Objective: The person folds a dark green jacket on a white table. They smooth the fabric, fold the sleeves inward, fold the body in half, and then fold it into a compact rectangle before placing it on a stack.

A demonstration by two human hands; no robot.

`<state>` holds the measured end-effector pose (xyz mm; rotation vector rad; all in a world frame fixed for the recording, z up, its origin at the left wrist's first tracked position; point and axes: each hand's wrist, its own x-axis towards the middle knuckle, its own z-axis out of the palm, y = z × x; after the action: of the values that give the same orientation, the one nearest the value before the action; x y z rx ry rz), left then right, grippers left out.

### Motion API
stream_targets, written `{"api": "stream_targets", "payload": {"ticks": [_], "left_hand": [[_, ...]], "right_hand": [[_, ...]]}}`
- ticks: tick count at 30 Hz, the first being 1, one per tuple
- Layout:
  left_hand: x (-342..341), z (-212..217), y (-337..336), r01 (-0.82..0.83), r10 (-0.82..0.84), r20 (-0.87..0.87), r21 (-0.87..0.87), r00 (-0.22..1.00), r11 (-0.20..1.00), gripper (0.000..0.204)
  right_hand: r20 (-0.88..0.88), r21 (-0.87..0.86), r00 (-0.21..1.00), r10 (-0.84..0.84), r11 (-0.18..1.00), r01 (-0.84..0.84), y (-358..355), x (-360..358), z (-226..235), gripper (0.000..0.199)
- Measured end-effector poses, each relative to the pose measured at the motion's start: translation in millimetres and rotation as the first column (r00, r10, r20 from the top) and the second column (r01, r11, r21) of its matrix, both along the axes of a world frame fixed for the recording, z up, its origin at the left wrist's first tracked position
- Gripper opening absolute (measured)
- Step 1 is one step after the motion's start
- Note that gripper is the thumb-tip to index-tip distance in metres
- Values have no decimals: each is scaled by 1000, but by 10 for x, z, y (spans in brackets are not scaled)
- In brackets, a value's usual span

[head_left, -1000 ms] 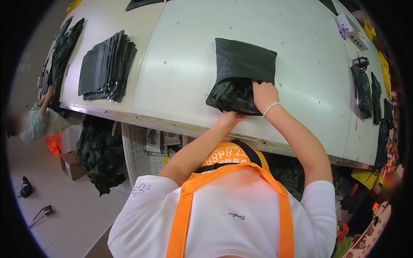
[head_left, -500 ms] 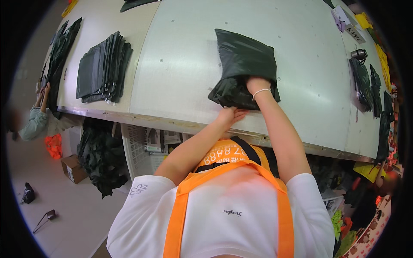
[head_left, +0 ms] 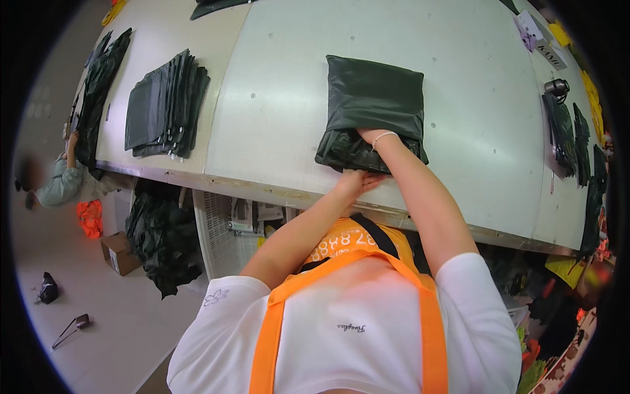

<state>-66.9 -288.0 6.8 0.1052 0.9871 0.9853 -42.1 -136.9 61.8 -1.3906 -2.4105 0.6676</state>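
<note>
A dark green, glossy pouch of thin material (head_left: 375, 95) lies flat on the table in front of me, with its crumpled opening toward my body. My right hand (head_left: 373, 136), with a beaded bracelet at the wrist, reaches under the pouch's upper layer; its fingers are hidden there. At the near edge, my left hand (head_left: 359, 182) grips the lower layer, its thumb side against the material and its fingers stretched toward the right. To the left, a stack of similar flat dark green pieces (head_left: 164, 108) lies on the table.
The pale table (head_left: 275, 125) has a worn front edge. More dark green pieces (head_left: 105, 92) lie at far left, near another person's arm (head_left: 65, 177). At right are a dark cup-like object (head_left: 557, 87), a white box (head_left: 541, 39) and further dark pieces (head_left: 559, 131). A white crate (head_left: 216, 226) stands below.
My right hand has moved left and deeper under the upper layer. The pouch's far part now lies flatter and squarer. My left hand stays at the near edge.
</note>
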Motion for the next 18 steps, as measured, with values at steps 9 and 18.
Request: {"api": "stream_targets", "payload": {"ticks": [9, 18], "left_hand": [[-8, -45, -6, -34, 34, 16, -36, 999, 999, 32], [-30, 60, 11, 8, -9, -8, -67, 1000, 998, 35]], "right_hand": [[-101, -56, 995, 8, 998, -13, 72, 361, 121, 44], [-120, -144, 992, 30, 988, -47, 154, 351, -7, 47]]}}
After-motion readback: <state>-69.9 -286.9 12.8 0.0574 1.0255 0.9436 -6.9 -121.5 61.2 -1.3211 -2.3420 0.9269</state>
